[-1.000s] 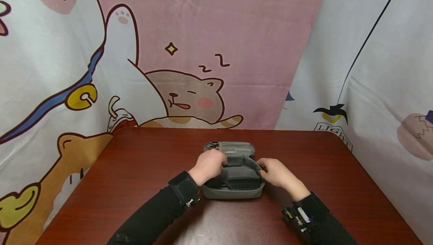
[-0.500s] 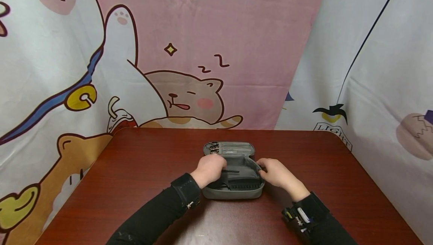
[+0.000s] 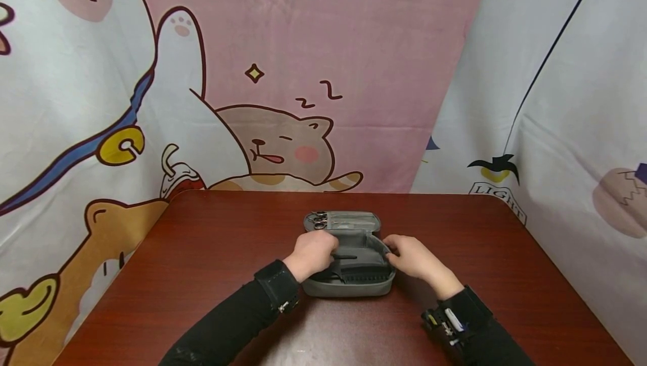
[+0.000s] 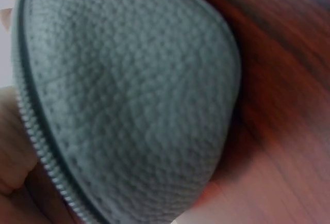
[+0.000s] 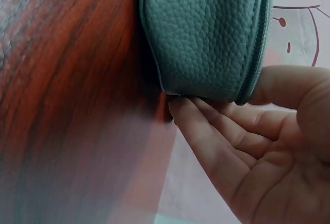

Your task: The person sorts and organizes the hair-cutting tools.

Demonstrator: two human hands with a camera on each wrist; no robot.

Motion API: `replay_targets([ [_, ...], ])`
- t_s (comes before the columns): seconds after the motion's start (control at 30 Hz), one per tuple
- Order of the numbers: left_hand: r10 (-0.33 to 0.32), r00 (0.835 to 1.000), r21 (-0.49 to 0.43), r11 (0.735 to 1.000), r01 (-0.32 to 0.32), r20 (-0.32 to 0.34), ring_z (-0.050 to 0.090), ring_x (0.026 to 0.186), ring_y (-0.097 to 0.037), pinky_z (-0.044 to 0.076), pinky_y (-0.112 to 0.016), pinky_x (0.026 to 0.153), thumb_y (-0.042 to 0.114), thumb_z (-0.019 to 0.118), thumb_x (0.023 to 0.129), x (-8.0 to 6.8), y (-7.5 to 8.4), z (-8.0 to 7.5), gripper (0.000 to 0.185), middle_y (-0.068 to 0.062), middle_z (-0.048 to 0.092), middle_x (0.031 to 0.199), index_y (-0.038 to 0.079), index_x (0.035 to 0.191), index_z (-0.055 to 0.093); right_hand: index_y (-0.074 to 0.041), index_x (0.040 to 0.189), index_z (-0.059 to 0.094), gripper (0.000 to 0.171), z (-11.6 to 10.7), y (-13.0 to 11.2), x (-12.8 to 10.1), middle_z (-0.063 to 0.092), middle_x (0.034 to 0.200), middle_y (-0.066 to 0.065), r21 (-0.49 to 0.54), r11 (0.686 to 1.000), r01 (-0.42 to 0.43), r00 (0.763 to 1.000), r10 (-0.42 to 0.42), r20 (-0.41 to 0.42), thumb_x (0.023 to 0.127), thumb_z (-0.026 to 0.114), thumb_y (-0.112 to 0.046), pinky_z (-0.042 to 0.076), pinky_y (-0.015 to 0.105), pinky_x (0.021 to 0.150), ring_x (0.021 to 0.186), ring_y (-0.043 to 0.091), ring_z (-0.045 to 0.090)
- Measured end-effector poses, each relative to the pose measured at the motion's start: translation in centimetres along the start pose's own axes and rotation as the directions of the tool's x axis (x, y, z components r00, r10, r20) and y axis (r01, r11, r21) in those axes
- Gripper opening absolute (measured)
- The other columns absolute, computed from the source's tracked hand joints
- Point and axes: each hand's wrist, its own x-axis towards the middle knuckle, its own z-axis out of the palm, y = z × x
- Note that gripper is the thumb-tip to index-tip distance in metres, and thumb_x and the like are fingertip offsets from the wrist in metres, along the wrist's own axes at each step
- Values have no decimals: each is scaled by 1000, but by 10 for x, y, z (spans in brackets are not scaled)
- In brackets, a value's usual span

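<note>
cartoon-cat curtains hang behind my red wooden table [image 3: 202, 276]. mid-table, the open grey zip case [image 3: 349, 286]: my left hand [image 3: 312, 254] grasps inside it, my right hand [image 3: 414, 257] pinches its right rim. i'm mid-rummage; next needs a steady case.

Colours and patterns on the table

Case [image 3: 349, 287]: grey-green, pebbled grain, silver zip teeth, darker grey lining. Table [image 3: 202, 254]: dark red-brown wood grain. Sleeves [image 3: 227, 326]: black. Backdrop [image 3: 323, 46]: pink and white cloth, cartoon cats outlined in dark brown, yellow stars and bell.
</note>
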Motion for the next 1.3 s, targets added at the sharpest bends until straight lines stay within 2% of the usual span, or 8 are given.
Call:
replay_targets([
  [0.17, -2, 998, -67, 998, -2, -55, 50, 56, -7, 36, -25, 46, 23, 77, 86, -4, -2, -5, 21, 9, 54, 63, 23, 71, 63, 9, 124, 58, 40, -3, 3, 2, 66, 112, 20, 54, 998, 13, 1000, -12, -28, 93, 68, -15, 52, 50, 84, 102, 36, 65],
  [0.3, -25, 990, -103, 995, 11, -141, 53, 60, -8, 37, -24, 47, 27, 75, 89, -3, -4, -13, 7, 9, 57, 68, 21, 87, 72, 11, 131, 53, 50, -8, 3, 5, 65, 115, 23, 82, 997, 5, 997, 1, -77, 95, 67, -20, 52, 50, 84, 103, 37, 64],
  [0.5, -90, 964, -171, 984, 47, -251, 57, 65, -10, 41, -26, 50, 28, 77, 88, -2, -10, -24, 18, 5, 64, 78, 15, 101, 74, 9, 138, 47, 57, -13, 1, 12, 62, 121, 25, 79, 997, 10, 984, 4, -178, 95, 68, -23, 50, 53, 87, 108, 40, 62],
  [0.6, -130, 952, -217, 974, 70, -278, 63, 73, -13, 47, -27, 55, 28, 78, 87, -2, -15, -27, 27, 1, 70, 87, 12, 108, 73, 7, 139, 47, 58, -16, 0, 14, 62, 121, 25, 90, 996, 18, 976, 2, -217, 95, 69, -24, 49, 54, 88, 109, 40, 61],
  [0.7, -171, 946, -279, 956, 91, -274, 67, 81, -16, 51, -31, 60, 28, 78, 87, -1, -22, -29, 32, -4, 72, 95, 9, 112, 71, 7, 139, 47, 59, -18, 1, 17, 61, 122, 25, 109, 994, 24, 971, 3, -239, 95, 69, -26, 49, 55, 89, 110, 40, 61],
  [0.87, -232, 946, -416, 901, 122, -224, 67, 91, -23, 53, -39, 71, 30, 77, 87, -1, -33, -31, 42, -11, 70, 106, 5, 119, 67, 7, 141, 45, 63, -20, 6, 22, 58, 126, 27, 134, 991, 18, 971, 15, -238, 96, 68, -31, 47, 56, 92, 114, 43, 58],
  [1.07, -296, 945, -570, 804, 168, -138, 65, 105, -33, 52, -46, 85, 32, 78, 87, -3, -48, -27, 55, -17, 67, 117, 1, 129, 60, 7, 143, 43, 65, -20, 10, 27, 55, 130, 29, 154, 988, -13, 977, 45, -210, 95, 68, -30, 45, 57, 94, 117, 45, 56],
  [1.3, -376, 926, -678, 689, 257, -31, 59, 117, -36, 50, -48, 90, 33, 77, 87, -5, -62, -18, 66, -22, 61, 126, 0, 138, 52, 11, 145, 35, 72, -16, 15, 33, 51, 134, 33, 195, 978, -80, 984, 109, -142, 97, 65, -33, 46, 56, 95, 120, 45, 54],
])
